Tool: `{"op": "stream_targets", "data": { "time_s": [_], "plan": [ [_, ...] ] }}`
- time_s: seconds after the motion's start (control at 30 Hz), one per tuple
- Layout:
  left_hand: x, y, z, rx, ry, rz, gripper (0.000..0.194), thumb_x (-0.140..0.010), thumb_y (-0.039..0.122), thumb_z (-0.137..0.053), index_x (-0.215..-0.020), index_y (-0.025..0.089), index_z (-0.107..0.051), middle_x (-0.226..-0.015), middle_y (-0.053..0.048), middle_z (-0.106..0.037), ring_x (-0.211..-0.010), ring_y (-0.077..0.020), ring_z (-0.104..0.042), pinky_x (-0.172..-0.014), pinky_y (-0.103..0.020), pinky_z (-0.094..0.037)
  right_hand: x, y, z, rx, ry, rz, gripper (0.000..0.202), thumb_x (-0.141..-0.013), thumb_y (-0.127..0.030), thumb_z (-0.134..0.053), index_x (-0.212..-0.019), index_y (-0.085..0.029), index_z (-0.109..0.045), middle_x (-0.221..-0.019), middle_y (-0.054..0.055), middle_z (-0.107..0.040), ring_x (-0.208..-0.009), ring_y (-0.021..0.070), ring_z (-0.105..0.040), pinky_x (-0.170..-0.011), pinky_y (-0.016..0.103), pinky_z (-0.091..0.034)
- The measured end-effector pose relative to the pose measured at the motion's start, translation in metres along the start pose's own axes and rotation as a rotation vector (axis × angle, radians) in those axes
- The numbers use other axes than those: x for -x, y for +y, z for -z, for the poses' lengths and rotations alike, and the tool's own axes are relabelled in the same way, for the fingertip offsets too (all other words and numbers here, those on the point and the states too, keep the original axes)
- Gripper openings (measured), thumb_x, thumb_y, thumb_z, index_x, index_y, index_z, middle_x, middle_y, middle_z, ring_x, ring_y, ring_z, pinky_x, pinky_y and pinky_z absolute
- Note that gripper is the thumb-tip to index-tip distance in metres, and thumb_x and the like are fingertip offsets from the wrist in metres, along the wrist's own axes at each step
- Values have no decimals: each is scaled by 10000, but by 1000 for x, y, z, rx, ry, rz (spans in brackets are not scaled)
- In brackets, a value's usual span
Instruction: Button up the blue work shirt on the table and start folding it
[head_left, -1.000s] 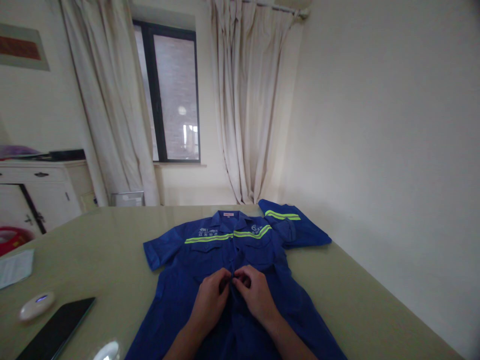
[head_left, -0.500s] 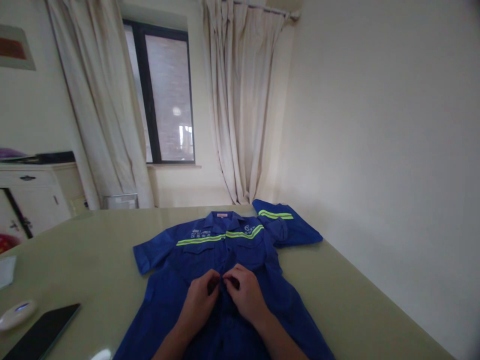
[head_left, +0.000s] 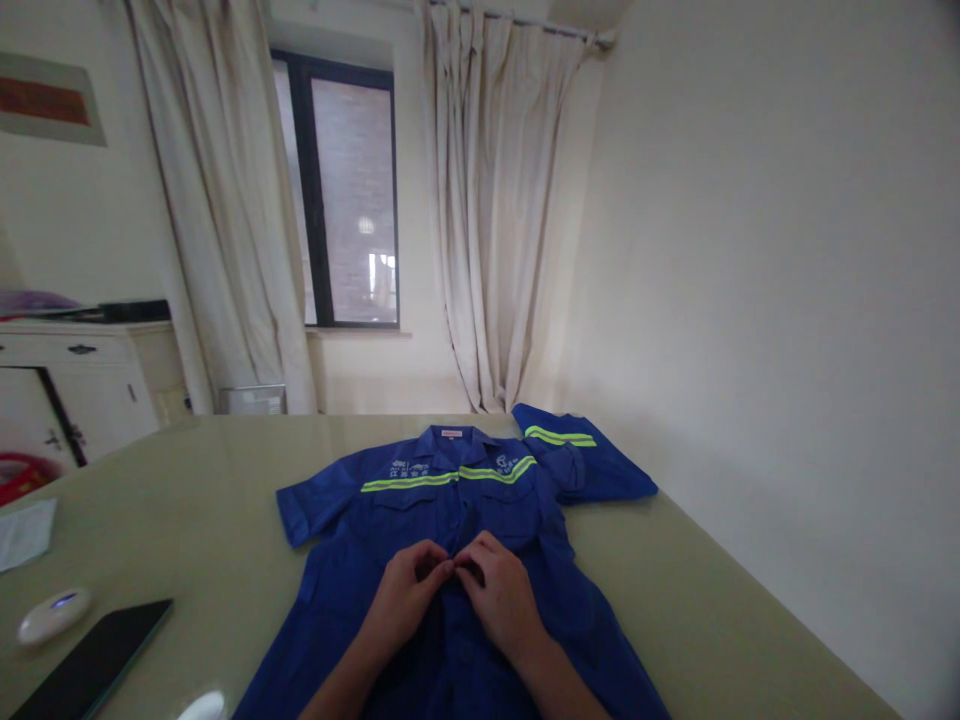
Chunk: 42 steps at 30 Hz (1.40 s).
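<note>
I am counting clock hours from where the hands meet. At nine o'clock a pale sheet (head_left: 26, 535) is lying on the greenish table (head_left: 202, 520), with a white oval gadget (head_left: 54, 615) sitting nearer. Between eight and nine, beside it, a dark flat device (head_left: 94, 660) is resting. In the middle I am seeing the blue shirt (head_left: 405, 515) spreading face up, its collar (head_left: 451, 436) pointing to twelve. The left hand (head_left: 409, 590) is pinching the cloth at the front opening, thumb and forefinger nearly together. Just right of it, the right hand (head_left: 501, 590) is pinching there too, fingertips almost touching the left's. At two o'clock a folded blue garment (head_left: 611, 470) with a yellow-green stripe is lying against the shirt's sleeve (head_left: 564, 470).
</note>
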<state>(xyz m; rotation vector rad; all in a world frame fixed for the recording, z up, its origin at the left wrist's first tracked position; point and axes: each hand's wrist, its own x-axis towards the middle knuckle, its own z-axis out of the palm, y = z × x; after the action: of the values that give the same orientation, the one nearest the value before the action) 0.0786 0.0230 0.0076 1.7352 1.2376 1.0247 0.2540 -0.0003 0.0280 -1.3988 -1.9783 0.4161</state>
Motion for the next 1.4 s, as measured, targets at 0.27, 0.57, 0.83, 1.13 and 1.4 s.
{"op": "stream_targets", "data": {
  "time_s": [0.27,0.57,0.83,1.13,1.4],
  "plan": [
    [-6,-9,1,228,-9,65,308,-699,414,-750,-871,161,-715,-816,-48,-756,-787,-218,-685,-756,-322,-505,0,-2,-3,47,2,8,163,-887,-148,-589,-940,-263,-692,-985,-12,-657,-842,136,-641,-755,221,-440],
    [-8,-12,4,290,-11,85,268,-640,370,-797,-767,172,-668,-701,3,-699,-695,-165,-637,-691,-285,-484,4,-4,-1,48,-6,70,177,-935,-184,-566,-948,-270,-720,-982,-13,-665,-920,138,-641,-798,219,-430],
    [-7,-12,2,254,-2,51,217,-684,347,-745,-759,185,-620,-690,23,-646,-683,-153,-598,-657,-265,-445,3,-4,-3,-36,35,0,140,-885,-165,-614,-899,-248,-725,-917,-1,-696,-842,151,-652,-769,233,-446],
    [4,5,1,86,18,-98,185,-849,341,-591,-912,191,-679,-869,-38,-721,-825,-205,-660,-777,-310,-492,-4,6,-5,-382,77,-141,43,-792,-194,-641,-794,-200,-684,-722,-12,-687,-693,162,-621,-657,248,-455],
    [11,17,-1,-107,49,-169,132,-838,249,-574,-864,212,-698,-828,-32,-688,-758,-195,-618,-707,-284,-444,-9,17,-5,-547,43,-153,124,-781,-308,-670,-771,-194,-718,-719,8,-700,-705,182,-637,-667,266,-475]
  ]
}}
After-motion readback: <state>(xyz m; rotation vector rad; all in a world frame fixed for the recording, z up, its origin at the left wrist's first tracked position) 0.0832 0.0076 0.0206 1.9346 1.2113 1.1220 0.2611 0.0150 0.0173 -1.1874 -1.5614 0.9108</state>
